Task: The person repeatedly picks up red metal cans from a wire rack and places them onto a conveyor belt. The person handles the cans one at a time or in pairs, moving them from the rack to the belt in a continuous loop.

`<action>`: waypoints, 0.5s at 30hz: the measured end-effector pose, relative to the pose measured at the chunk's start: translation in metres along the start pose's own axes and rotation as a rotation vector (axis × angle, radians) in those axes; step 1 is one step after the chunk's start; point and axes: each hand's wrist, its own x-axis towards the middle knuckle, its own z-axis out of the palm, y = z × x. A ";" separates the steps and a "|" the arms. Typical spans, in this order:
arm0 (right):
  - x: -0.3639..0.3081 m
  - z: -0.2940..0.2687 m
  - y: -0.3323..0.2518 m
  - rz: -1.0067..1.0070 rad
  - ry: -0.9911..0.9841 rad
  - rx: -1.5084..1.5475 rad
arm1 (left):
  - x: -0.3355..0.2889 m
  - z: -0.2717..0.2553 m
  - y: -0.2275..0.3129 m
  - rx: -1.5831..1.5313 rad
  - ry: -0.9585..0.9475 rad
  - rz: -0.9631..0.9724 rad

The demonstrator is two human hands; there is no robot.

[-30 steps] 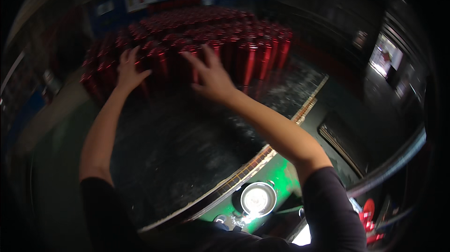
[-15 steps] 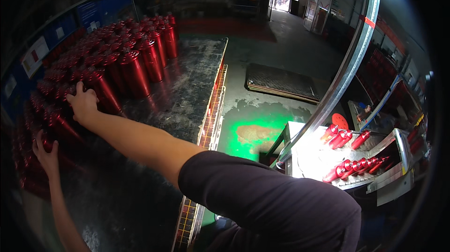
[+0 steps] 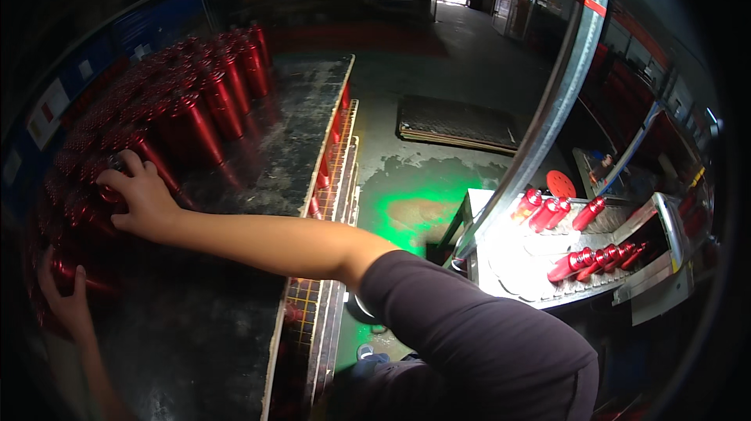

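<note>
While the right hand (image 3: 137, 202) lies with spread fingers against the near red cylinders (image 3: 180, 112), gripping none, the left hand (image 3: 66, 300) presses flat and open on another at the pack's lower edge. These upright cylinders crowd the far side of the dark, scuffed desk (image 3: 289, 139). Well apart to the right, more red cylinders (image 3: 583, 260) lie on a brightly lit tray (image 3: 516, 264).

Glossy red metal cylinders (image 3: 195, 108) crowd the dark, mottled grey worktable (image 3: 297, 131) at upper left, more red cylinders (image 3: 583, 214) lie on a bright white tray (image 3: 516, 264) at right, and a green glow (image 3: 407, 202) tints the grey floor mid-frame.
</note>
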 end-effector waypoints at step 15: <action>-0.386 -0.456 -0.180 0.591 0.880 0.370 | 0.054 0.062 0.464 -1.537 -1.163 0.049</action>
